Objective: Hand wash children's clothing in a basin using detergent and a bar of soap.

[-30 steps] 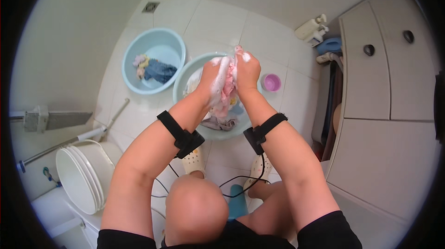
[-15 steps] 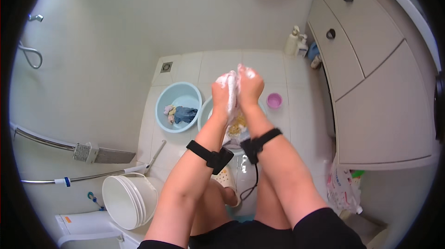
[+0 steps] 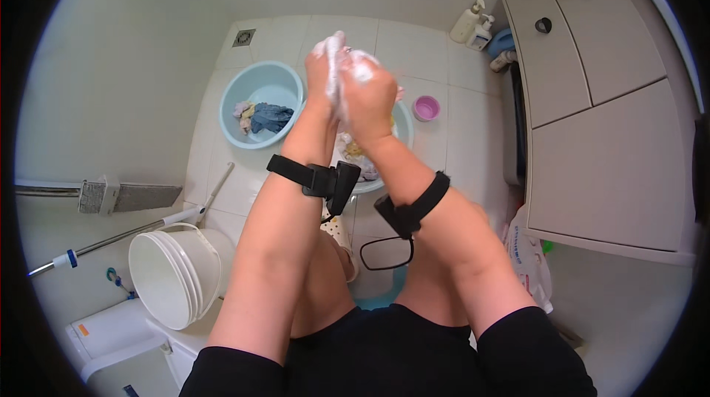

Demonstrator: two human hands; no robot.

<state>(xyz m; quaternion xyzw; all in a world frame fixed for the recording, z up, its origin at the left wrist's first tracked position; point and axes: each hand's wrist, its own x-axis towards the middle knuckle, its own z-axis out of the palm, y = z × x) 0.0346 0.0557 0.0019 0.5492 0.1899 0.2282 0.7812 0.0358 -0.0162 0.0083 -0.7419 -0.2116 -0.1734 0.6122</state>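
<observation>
Tiled floor lies open around basin (image 3: 400, 127); hands (image 3: 347, 86) wring soapy cloth (image 3: 334, 48)

A home bathroom or wash area: pale tiled floor (image 3: 414, 49) with a drain grate (image 3: 244, 37), light blue basins (image 3: 235, 94) of laundry, a white bucket (image 3: 159, 279), pump bottles (image 3: 466, 24) by the wall, and white cabinets (image 3: 592, 79).

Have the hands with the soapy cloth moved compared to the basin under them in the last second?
Yes. Both hands with the cloth have risen, from inside the basin to above its far rim.
</observation>
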